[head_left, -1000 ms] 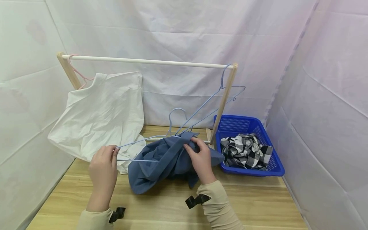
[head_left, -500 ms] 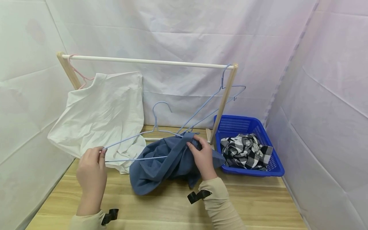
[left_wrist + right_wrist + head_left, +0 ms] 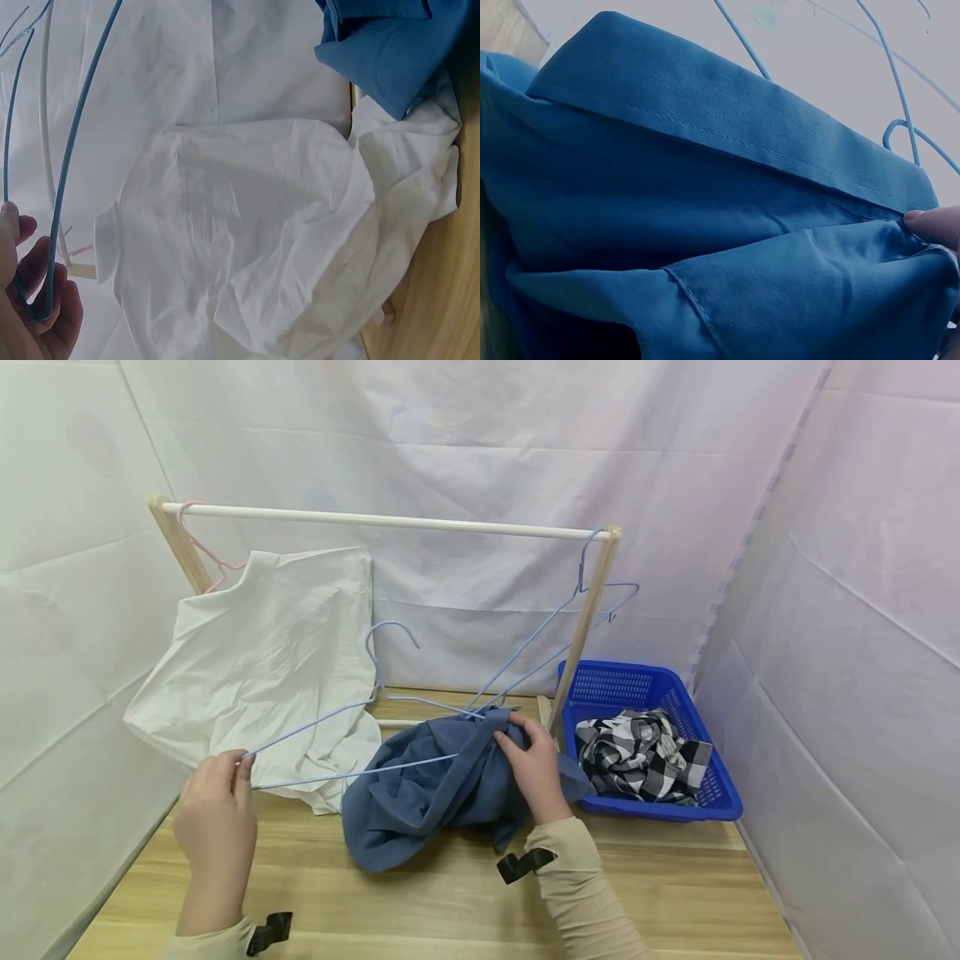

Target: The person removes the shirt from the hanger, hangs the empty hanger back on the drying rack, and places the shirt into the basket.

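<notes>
At the lower left of the head view the left hand (image 3: 213, 827) pinches the corner of a light blue wire hanger (image 3: 352, 727) between thumb and curled fingers; the wrist view shows the wire bend caught in the fingers (image 3: 45, 300). The hanger's far end runs into a blue shirt (image 3: 427, 785), which lies bunched on the wooden counter (image 3: 675, 885) at the centre of the frame. The right hand (image 3: 536, 768) grips the shirt's upper fold, fingers curled into the cloth; in its wrist view one fingertip (image 3: 930, 225) presses the fabric just under the collar seam.

To the right of the shirt, at the middle right of the frame, a blue plastic basket (image 3: 622, 685) stands on the counter and holds a crumpled black-and-white checked garment (image 3: 641, 756).

Behind the hands a wooden rack with a white rail (image 3: 375, 520) spans the upper frame. A white shirt (image 3: 270, 660) hangs from a pink hanger (image 3: 206, 552) at its left end, its hem resting on the counter beside the blue shirt. Two more light blue hangers (image 3: 592, 585) hang at the rail's right end.
</notes>
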